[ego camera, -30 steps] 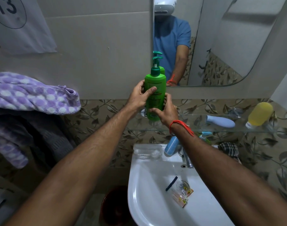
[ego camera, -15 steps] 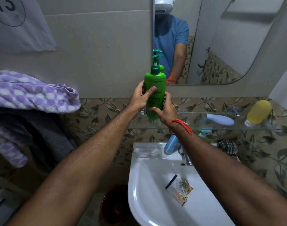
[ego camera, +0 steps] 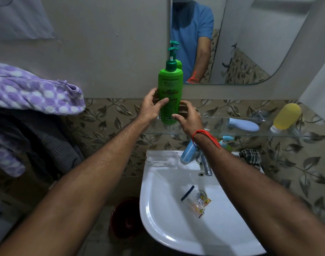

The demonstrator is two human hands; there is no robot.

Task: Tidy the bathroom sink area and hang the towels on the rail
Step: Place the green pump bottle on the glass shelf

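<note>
Green bottle (ego camera: 170,93) upright on glass shelf (ego camera: 232,133). Left hand (ego camera: 151,109) thumb on it; right hand (ego camera: 188,117) open, seemingly just off it.

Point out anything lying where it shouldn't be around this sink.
A plastic wrapper lies in the sink basin as litter. On the glass shelf, the yellow bottle and blue tube lie tipped over.

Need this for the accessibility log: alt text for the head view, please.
Both hands, left hand and right hand, loosely bracket an upright green pump bottle on a glass shelf above a white sink holding wrappers.
</note>
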